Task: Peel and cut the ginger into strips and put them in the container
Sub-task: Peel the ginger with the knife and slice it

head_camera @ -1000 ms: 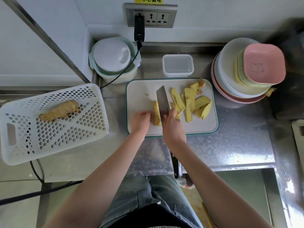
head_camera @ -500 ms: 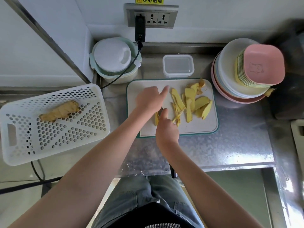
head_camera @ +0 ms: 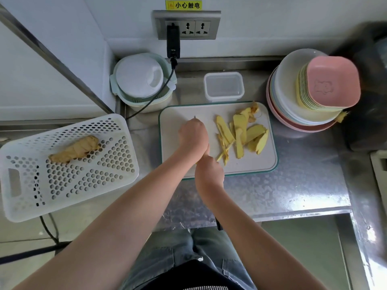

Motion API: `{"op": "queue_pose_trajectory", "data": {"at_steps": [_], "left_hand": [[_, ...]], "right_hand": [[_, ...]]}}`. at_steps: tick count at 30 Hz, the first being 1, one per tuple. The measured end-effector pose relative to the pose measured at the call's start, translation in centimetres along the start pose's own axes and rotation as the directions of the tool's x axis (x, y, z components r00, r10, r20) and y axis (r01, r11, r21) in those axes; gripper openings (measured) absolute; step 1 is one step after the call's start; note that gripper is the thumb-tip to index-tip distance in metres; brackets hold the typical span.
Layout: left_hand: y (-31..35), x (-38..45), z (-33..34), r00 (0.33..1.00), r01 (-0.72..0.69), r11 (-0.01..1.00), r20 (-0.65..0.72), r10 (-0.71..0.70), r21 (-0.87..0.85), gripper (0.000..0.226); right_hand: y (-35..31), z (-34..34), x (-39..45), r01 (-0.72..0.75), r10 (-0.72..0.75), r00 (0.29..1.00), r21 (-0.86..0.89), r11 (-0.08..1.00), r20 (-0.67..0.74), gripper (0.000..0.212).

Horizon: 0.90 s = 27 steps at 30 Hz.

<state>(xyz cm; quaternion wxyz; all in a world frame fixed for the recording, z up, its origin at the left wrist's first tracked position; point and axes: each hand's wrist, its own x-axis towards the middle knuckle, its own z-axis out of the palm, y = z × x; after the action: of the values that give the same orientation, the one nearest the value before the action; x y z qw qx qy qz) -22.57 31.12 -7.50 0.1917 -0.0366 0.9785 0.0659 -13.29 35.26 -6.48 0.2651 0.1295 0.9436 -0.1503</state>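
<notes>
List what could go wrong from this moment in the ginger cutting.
The left hand lies over the blade tip of the steel knife, so a slip may nick fingers. The right hand hides the cut. The clear rectangular plastic container sits behind the white cutting board, so yellow ginger slices could drop on transfer.

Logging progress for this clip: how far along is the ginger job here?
Partway. Done: peeled ginger slices lie on the cutting board. In hand: left hand and right hand work over the knife, blade hidden. Left: the container holds nothing, and a whole ginger root waits in the basket.
</notes>
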Motion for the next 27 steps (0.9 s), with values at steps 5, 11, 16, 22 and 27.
{"op": "queue_pose_trajectory", "data": {"at_steps": [5,11,16,22,27], "left_hand": [[0.3,-0.4,-0.1,1.000,0.008,1.000,-0.002,-0.008,-0.021,0.030],[0.4,-0.6,0.0,1.000,0.008,1.000,-0.027,-0.009,-0.014,0.030],[0.1,-0.6,0.1,1.000,-0.001,1.000,-0.032,0.001,0.001,0.029],[-0.2,-0.9,0.3,1.000,0.003,0.999,-0.025,-0.004,-0.048,0.027],[0.4,-0.7,0.6,0.998,0.060,0.992,0.011,-0.059,-0.113,0.030]], "right_hand": [[-0.3,0.7,0.5,-0.066,0.065,0.997,0.047,0.997,0.032,0.040],[-0.1,1.5,0.7,-0.075,0.071,0.996,0.094,0.993,0.049,0.029],[-0.1,2.0,0.7,-0.033,0.030,0.999,0.108,0.994,0.023,0.030],[0.5,1.5,0.4,0.053,-0.052,0.994,0.011,0.999,-0.097,0.052],[0.6,1.9,0.7,-0.009,0.011,0.999,0.043,0.999,-0.041,0.046]]}}
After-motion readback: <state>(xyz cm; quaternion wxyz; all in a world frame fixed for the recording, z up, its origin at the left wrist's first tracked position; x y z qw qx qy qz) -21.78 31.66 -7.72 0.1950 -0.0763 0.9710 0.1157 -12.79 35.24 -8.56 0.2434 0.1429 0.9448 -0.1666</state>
